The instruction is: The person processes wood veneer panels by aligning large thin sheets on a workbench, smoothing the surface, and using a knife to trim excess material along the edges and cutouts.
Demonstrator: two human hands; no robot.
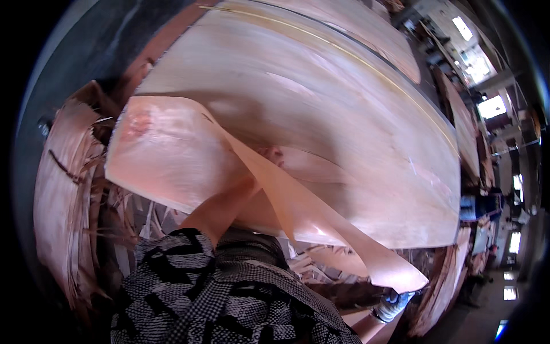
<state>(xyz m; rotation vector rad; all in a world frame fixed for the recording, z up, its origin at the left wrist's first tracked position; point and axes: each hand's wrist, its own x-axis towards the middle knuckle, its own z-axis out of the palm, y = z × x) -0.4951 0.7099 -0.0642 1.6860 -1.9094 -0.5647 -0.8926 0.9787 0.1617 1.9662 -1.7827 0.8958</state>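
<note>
A thin, pale strip of wood veneer [286, 189] twists from the left end of a broad veneer stack [372, 189] down to the lower right. My right hand [394, 305], in a grey and blue glove, closes on the strip's lower right end. The bare left forearm passes under the raised strip. Only a small part of my left hand [275, 155] shows past the strip's far edge, over the stack; most of it is hidden, so its grip is unclear. The strip's wide left part [160, 143] rests at the stack's near left corner.
Ragged veneer sheets [66, 200] are piled at the left. Torn scraps [326, 261] lie below the stack's near edge. A thin yellow line [355, 49] runs along the stack's far side. Another person [487, 206] in blue is at the far right, near more stacked sheets [458, 114].
</note>
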